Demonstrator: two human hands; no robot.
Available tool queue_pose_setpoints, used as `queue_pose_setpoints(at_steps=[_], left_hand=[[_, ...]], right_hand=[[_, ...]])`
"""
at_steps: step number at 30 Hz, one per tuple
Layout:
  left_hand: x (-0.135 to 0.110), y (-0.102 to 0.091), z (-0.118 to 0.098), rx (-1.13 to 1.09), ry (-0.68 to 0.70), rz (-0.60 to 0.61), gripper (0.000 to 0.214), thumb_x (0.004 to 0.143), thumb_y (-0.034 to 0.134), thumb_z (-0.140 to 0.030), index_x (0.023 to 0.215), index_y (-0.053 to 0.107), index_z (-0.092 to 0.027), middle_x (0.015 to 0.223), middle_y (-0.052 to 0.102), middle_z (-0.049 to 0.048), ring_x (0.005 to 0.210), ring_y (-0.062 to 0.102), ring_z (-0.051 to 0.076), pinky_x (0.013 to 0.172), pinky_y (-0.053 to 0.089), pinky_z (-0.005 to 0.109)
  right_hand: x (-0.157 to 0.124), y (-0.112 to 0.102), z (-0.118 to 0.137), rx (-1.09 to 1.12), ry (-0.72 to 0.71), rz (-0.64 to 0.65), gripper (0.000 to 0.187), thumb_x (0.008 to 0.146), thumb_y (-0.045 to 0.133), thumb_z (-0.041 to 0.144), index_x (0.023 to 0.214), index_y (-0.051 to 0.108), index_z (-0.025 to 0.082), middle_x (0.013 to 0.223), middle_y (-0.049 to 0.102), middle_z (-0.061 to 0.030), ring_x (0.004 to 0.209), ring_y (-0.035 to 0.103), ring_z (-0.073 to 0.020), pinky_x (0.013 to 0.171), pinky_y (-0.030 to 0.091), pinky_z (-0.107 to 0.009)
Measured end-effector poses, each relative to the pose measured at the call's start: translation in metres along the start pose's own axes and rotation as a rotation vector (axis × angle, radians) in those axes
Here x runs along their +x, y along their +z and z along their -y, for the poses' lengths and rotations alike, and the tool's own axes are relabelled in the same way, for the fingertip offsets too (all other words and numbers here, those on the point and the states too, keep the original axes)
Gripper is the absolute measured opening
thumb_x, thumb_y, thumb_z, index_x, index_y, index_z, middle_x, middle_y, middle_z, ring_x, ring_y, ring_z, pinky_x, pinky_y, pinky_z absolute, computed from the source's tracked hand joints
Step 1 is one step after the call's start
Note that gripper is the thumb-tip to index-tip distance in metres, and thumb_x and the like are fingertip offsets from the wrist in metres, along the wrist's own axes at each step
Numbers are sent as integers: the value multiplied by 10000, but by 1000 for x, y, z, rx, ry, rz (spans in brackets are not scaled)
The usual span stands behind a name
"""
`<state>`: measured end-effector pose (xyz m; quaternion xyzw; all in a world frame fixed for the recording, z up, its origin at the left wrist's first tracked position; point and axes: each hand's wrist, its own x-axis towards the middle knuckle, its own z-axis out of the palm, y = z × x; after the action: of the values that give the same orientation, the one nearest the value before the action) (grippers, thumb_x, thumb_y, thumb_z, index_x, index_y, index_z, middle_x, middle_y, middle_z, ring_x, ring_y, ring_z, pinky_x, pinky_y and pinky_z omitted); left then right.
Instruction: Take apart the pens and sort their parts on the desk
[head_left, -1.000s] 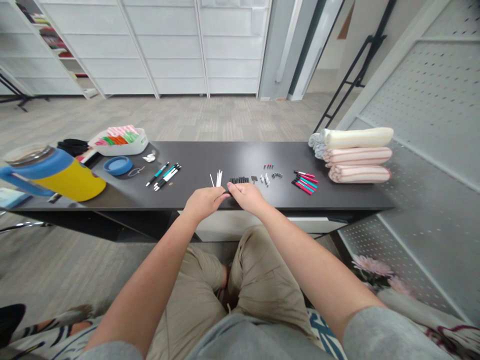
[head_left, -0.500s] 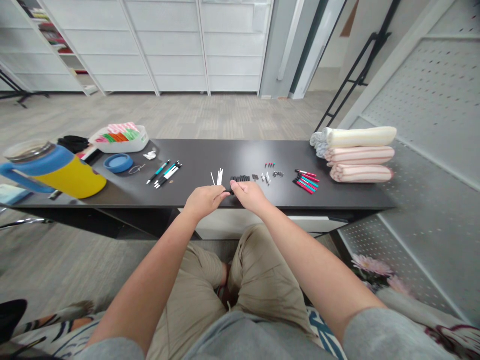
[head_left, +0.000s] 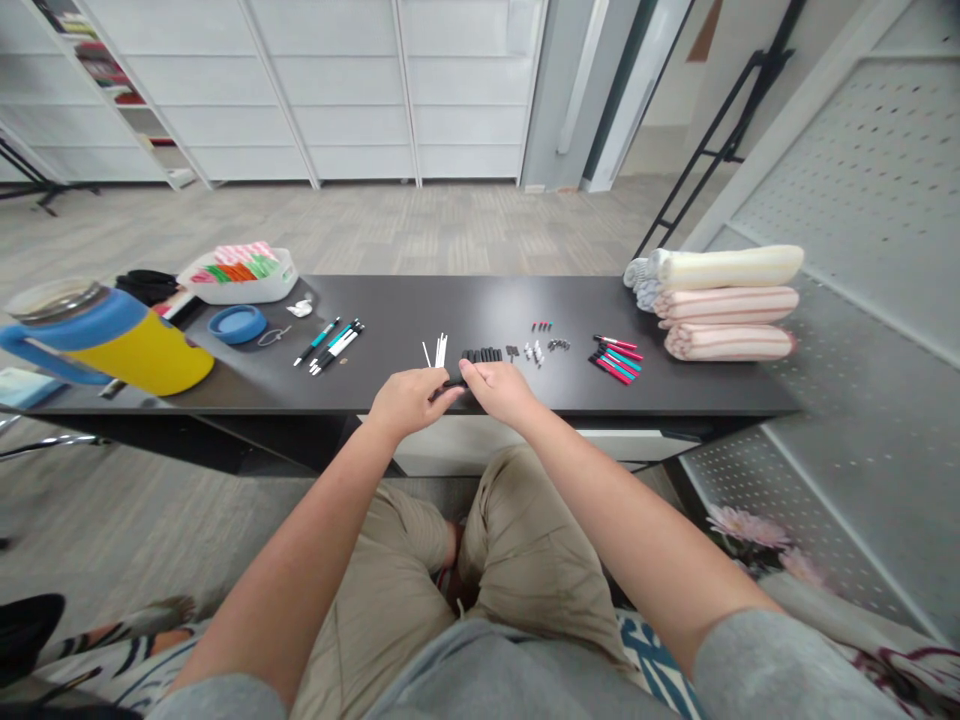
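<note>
Near the desk's front edge my left hand (head_left: pixel 409 402) and my right hand (head_left: pixel 501 388) meet, their fingers closed. Pinched between them is a small black pen part (head_left: pixel 454 380), mostly covered by fingers. Just beyond lie thin white refills (head_left: pixel 440 350) and a row of black pen grips (head_left: pixel 484 355). Rightward are small dark pieces (head_left: pixel 512 351), small white parts (head_left: pixel 534 353), tiny metallic parts (head_left: pixel 559 345) and short coloured pieces (head_left: pixel 541 326). Red and teal pen barrels (head_left: pixel 616 360) lie farther right. Several pens (head_left: pixel 337 348) lie to the left.
On the desk (head_left: pixel 420 300), a yellow and blue tumbler (head_left: pixel 142 345), a blue lid (head_left: pixel 237 323) and a white basket (head_left: pixel 281 278) of coloured packets stand left. Rolled towels (head_left: pixel 731 305) are stacked at the right end. A pegboard panel (head_left: pixel 862 300) rises beyond them.
The hands stay together over nearly the same spot, with a slight shift of the fingers. The camera view has tilted a little.
</note>
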<state>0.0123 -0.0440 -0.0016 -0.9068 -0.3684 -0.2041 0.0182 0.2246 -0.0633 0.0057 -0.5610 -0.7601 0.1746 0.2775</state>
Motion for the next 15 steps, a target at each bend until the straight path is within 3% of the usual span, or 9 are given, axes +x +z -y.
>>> queue_pose_setpoints(at_steps=[4,15], left_hand=[[-1,4,0,50,31,12,349,1057,514,-523,1070,676,-213,956,757,85,862,707,236,696,443,318],[2,4,-3,82,32,26,380,1103,420,-459,952,656,-202,887,741,81,817,696,225,676,433,320]], right_hand=[[2,1,0,-26,-45,69,607,1081,331,554,654,608,224,675,618,-33,653,491,-175,604,206,-321],[1,-2,0,45,-55,56,626,1093,295,539,655,594,207,651,576,-14,637,487,-149,610,235,-303]])
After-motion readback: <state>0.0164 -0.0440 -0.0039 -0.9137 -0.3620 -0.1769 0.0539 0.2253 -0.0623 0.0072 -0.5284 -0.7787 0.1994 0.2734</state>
